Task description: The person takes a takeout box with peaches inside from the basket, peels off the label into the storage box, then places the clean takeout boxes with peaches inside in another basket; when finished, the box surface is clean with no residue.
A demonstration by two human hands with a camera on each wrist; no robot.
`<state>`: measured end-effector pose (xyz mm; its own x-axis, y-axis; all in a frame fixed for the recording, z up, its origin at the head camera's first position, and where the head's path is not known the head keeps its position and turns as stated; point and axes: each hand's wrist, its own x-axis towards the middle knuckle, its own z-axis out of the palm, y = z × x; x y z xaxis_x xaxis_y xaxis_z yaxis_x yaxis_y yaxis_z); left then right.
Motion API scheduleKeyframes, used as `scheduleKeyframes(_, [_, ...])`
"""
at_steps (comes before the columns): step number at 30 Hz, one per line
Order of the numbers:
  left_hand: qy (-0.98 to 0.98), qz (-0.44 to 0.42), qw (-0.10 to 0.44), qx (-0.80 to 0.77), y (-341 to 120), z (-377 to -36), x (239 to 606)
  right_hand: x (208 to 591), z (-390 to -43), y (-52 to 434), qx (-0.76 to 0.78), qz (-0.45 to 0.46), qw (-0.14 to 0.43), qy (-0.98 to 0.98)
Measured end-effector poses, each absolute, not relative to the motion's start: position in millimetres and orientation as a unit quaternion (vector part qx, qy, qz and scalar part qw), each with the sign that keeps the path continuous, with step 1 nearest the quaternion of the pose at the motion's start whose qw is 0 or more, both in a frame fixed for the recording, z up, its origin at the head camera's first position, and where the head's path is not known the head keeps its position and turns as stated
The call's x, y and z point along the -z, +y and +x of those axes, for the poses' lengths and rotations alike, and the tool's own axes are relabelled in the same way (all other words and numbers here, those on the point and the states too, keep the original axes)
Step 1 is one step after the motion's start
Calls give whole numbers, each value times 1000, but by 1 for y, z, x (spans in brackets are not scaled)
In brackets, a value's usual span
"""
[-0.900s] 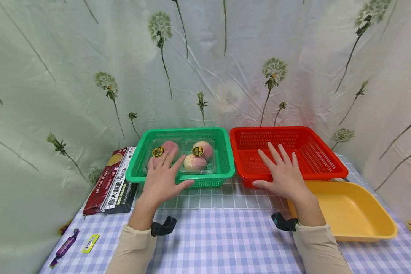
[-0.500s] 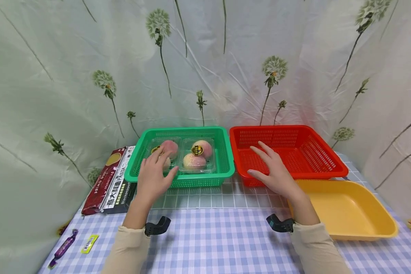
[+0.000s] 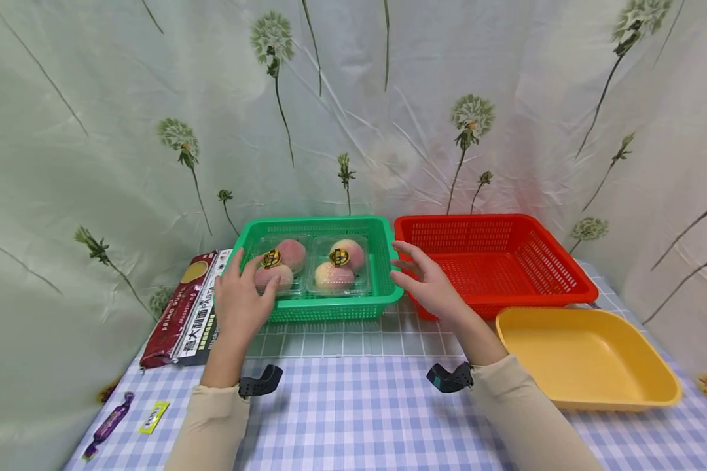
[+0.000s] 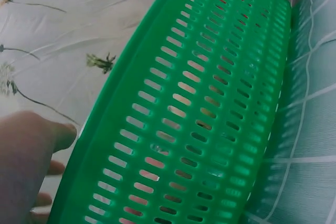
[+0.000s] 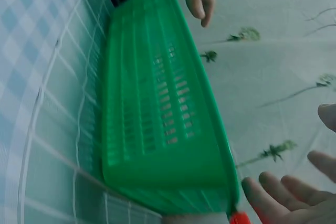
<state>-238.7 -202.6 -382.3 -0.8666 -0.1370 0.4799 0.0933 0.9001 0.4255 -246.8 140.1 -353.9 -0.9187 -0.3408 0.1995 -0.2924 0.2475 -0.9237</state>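
A green plastic basket (image 3: 324,305) holds two clear plastic boxes, each with a pair of round pink-and-cream pieces like peaches and a black-and-yellow sticker. My left hand (image 3: 240,297) is over the basket's left side, fingers loosely bent and thumb apart. In the left wrist view, that thumb (image 4: 64,136) lies beside the rim; contact is unclear. My right hand (image 3: 427,281) is at the basket's right rim, partly over the red basket. The right wrist view shows its fingers (image 5: 278,195) spread near the green rim, holding nothing.
To the right stand a red basket (image 3: 507,297) and a yellow tray (image 3: 589,366). Spaghetti packs (image 3: 179,314) lie left of the green basket. A purple-wrapped candy (image 3: 109,425) and a small yellow packet (image 3: 154,417) lie on the checked cloth (image 3: 353,418). A floral curtain hangs behind.
My left hand has moved left to the green basket's left side. My right hand has gone left, from over the red basket to the green basket's right rim.
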Motion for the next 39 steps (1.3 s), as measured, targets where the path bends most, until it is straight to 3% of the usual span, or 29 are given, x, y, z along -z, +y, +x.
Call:
scheduleKeyframes(16, [-911,108,240,317,-230,-242,390,343,-281,84,622,-94,192,753])
scheduleKeyframes(26, [-869,97,213,436,-246,-246,396,352,-299,65,607,-56,211,764])
scheduleKeyframes(39, [-841,94,121,518,-257,-244,401,363,-307,50,586,-45,213,781])
